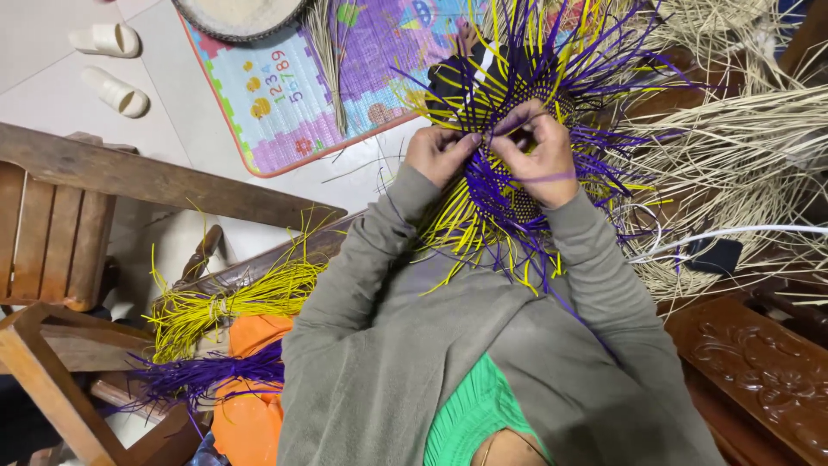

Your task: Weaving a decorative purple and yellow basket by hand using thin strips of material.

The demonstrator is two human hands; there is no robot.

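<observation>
While both hands work at the centre of the weave [504, 185], the left hand [440, 154] curls with fingertips pinching a purple strand at the mesh, and the right hand [539, 151] pinches another strand just beside it, thumbs nearly touching. Weave is a purple-and-yellow mat, held up in front of the person over the lap, loose strip ends fanning out all round. Grey sleeves [371, 259] run up to both wrists. Spare yellow strips [233, 302] and purple strips [207, 375] lie bundled lower left, on orange cloth [250, 414]. Wooden chair [60, 233] far left. Foam play mat [302, 86] on the floor above, two white slippers [112, 65] near it. Pale raw straw [742, 147] piled at right, white cable [733, 233] across it.
</observation>
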